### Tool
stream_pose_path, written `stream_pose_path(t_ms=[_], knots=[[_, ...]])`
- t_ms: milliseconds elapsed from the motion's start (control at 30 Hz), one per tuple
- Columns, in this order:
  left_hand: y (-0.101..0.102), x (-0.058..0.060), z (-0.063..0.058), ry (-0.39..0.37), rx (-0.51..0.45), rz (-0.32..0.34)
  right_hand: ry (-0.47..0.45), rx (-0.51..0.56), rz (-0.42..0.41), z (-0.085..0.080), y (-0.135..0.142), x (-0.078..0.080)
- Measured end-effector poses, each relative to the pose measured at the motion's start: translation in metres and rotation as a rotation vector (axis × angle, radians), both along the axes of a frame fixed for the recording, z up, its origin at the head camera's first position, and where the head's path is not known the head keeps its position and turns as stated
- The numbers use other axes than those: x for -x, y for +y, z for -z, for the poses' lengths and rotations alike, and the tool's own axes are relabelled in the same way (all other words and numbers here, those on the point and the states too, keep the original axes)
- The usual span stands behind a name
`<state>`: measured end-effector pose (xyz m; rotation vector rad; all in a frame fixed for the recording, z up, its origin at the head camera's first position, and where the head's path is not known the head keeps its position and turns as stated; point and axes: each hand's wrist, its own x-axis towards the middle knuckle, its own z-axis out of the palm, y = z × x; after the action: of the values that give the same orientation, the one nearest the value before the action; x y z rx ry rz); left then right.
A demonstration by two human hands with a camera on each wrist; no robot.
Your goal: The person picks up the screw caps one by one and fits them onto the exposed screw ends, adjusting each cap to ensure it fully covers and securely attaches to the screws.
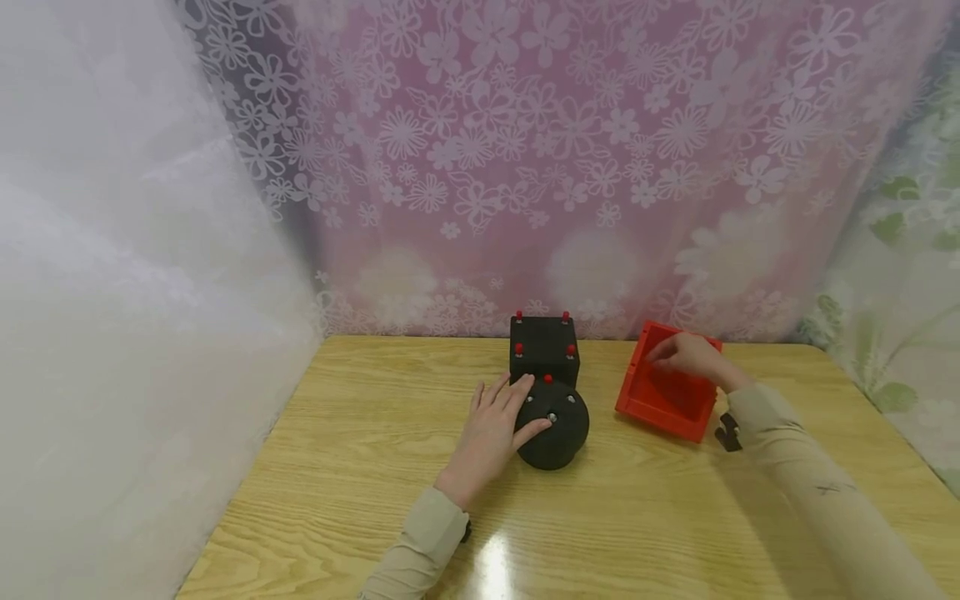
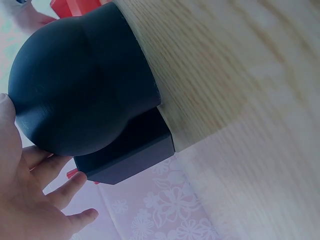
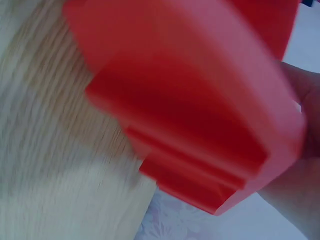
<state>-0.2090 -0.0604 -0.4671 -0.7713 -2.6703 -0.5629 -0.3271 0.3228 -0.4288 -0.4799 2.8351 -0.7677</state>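
A black round-topped piece [image 1: 553, 442] stands on the table with metal studs on its upper face, one bearing a red cap [image 1: 548, 379]. My left hand [image 1: 489, 425] rests on its left side, fingers spread and thumb across the top; the left wrist view shows this hand [image 2: 37, 195] at the dome's edge. Right behind stands a black block [image 1: 543, 340] with red-capped studs at its corners. My right hand [image 1: 690, 357] reaches over a red open bin [image 1: 660, 417], fingers bent down inside it. Whether those fingers hold anything is too small to tell; the bin's wall [image 3: 190, 100] hides them in the right wrist view.
The wooden table [image 1: 337, 467] ends at a pink flowered curtain [image 1: 525, 167] behind the block and bin. A pale sheet [image 1: 135, 292] hangs along the left side, and a leaf-patterned curtain [image 1: 900, 317] on the right.
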Motion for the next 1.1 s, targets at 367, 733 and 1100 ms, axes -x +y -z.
stream_pose_path(t_ms=[367,733,1100], knots=[[0.0,0.0,-0.003,0.0,0.02,-0.006,-0.126,0.262,0.156,-0.004,-0.003,-0.022],[0.001,0.0,-0.001,0.003,0.011,-0.002,-0.182,0.61,0.22,-0.006,-0.013,-0.039],[0.001,-0.002,-0.002,0.008,-0.006,0.006,-0.252,1.143,0.191,-0.012,-0.042,-0.059]])
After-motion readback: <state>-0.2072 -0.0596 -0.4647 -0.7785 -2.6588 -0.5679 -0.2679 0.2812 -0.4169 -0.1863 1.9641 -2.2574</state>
